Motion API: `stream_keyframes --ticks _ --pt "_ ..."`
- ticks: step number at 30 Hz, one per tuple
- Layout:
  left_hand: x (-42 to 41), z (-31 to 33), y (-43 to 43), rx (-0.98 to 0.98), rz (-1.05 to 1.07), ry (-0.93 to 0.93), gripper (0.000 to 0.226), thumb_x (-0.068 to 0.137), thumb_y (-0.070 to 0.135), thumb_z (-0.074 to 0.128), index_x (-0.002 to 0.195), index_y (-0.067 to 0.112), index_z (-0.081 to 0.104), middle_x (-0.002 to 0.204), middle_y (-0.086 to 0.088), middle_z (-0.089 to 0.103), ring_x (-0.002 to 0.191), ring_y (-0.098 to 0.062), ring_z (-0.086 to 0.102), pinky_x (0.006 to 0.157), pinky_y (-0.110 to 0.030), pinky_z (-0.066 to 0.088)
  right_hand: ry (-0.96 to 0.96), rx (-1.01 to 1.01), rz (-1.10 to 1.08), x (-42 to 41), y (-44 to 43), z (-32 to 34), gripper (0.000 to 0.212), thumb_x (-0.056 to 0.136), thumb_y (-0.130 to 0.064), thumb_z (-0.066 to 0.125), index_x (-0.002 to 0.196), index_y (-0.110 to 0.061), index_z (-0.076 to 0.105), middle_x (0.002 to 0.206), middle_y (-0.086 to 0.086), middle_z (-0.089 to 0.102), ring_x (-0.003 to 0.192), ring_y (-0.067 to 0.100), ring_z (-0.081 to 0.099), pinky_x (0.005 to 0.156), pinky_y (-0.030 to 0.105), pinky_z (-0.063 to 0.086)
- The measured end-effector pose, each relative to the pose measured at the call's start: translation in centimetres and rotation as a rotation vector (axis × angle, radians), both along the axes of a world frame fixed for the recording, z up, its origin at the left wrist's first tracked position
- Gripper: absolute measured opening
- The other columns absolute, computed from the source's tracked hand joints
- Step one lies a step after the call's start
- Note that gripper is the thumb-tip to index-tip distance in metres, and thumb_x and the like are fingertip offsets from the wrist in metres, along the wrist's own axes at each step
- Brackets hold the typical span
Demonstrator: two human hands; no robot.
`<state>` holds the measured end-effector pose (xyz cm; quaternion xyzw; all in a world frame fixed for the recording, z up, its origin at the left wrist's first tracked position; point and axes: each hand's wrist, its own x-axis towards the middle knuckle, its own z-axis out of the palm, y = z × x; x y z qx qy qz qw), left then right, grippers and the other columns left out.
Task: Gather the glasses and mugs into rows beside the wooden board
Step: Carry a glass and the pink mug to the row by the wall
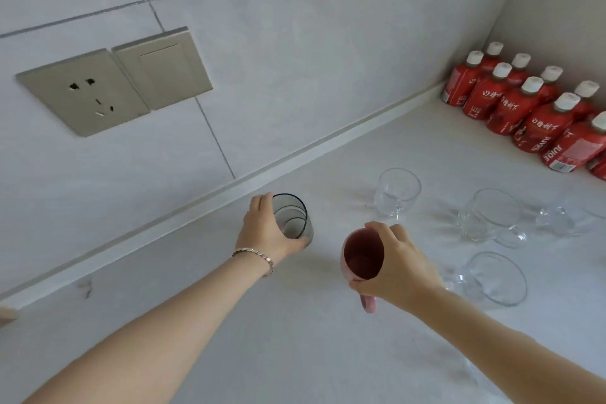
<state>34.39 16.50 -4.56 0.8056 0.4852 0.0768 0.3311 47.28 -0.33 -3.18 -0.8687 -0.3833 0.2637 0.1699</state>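
My left hand (265,229) grips a grey-tinted tumbler (293,216) from its left side, near the back ledge of the white counter (295,338). My right hand (393,266) wraps around a pink mug (360,256), whose handle points down below my fingers. Clear glass mugs stand to the right: one (396,192) behind my right hand, one (488,216) further right, one (495,279) just beyond my right wrist. Another clear glass (564,216) sits near the right edge. A pale corner of what may be the wooden board (6,313) shows at the far left edge.
Several red juice bottles (524,105) with white caps stand in rows in the back right corner. A wall socket (85,92) and a switch (164,69) are set in the tiled wall above the raised back ledge (196,207).
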Motion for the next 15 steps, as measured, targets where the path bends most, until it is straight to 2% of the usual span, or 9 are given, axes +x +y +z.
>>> stream_keyframes --ticks 3,7,15 --pt "-7.7 0.3 -1.8 -0.035 0.05 -0.07 0.1 0.057 0.03 0.086 0.14 0.018 0.032 0.141 0.001 0.036 0.127 -0.019 0.046 0.107 -0.031 0.04 -0.021 -0.024 0.133 -3.1 1.2 0.7 0.089 0.061 -0.041 0.079 0.135 -0.037 0.031 0.125 -0.009 0.042 0.108 0.017 0.055 0.082 0.028 0.048" --pt "-18.9 1.0 -3.5 -0.021 0.182 -0.012 0.1 0.059 0.031 0.085 0.142 0.021 0.03 0.143 0.006 0.033 0.133 -0.011 0.037 0.102 -0.016 0.028 -0.017 -0.018 0.302 -9.3 3.7 1.6 0.089 0.06 -0.041 0.079 0.136 -0.037 0.031 0.124 -0.01 0.042 0.108 0.016 0.055 0.083 0.027 0.049" --pt "-41.5 2.6 -4.6 0.034 0.494 0.112 0.1 0.058 0.034 0.084 0.142 0.023 0.031 0.146 0.006 0.033 0.133 -0.013 0.039 0.108 -0.029 0.035 0.039 0.035 0.59 -27.4 9.1 3.0 0.092 0.06 -0.042 0.081 0.137 -0.035 0.03 0.127 -0.008 0.042 0.107 0.015 0.055 0.085 0.027 0.051"
